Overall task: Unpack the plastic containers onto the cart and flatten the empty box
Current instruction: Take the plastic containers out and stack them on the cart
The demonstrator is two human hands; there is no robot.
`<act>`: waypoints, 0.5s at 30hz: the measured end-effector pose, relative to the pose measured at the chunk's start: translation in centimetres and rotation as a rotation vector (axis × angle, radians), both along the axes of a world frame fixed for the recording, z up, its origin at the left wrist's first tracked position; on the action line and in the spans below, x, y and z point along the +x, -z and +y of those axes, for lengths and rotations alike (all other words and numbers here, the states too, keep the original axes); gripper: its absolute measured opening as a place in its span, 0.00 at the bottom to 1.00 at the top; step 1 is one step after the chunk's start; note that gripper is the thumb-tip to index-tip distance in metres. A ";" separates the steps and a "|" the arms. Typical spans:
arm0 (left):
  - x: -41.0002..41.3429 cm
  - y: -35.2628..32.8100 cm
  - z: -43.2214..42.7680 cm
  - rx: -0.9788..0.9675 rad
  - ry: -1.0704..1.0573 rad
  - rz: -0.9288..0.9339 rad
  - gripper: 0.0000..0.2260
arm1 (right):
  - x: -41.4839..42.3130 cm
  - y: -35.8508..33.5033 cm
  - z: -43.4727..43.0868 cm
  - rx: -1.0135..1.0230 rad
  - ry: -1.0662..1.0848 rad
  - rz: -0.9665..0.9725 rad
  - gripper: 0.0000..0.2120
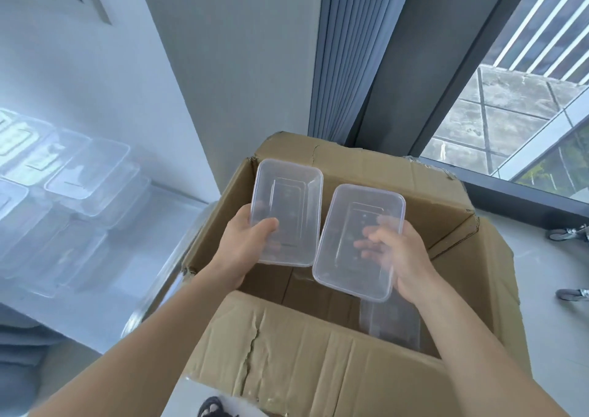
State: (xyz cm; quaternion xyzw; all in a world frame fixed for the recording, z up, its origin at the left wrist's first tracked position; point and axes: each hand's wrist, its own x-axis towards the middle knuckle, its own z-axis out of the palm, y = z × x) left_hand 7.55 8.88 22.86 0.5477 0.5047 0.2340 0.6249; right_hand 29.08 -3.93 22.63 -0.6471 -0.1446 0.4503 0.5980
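An open brown cardboard box [306, 359] stands on the floor in front of me, flaps spread out. Above its opening I hold two clear rectangular plastic containers. My left hand [245, 247] grips the left container [287, 193] at its near edge, thumb on top. My right hand [398, 257] grips the right container [357, 212] from its right side, fingers showing through the plastic. Another clear container [392, 324] lies inside the box at the near right. On the cart [149, 295] to the left, several clear containers [86, 174] sit in stacks.
A grey wall corner and pleated curtain [344, 50] rise behind the box. A floor-level window [510, 123] is at the right. Two caster wheels [570, 294] stand on the floor at the far right. My sandalled foot [213, 408] shows at the bottom edge.
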 end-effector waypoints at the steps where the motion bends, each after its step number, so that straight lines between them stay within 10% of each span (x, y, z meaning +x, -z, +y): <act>1: -1.0 -0.3 0.1 0.003 -0.019 -0.025 0.11 | -1.0 -0.5 0.4 0.023 -0.032 0.012 0.19; 15: -25.6 -1.5 3.9 -0.018 -0.278 -0.110 0.19 | -22.8 -1.9 6.6 0.069 -0.173 -0.098 0.11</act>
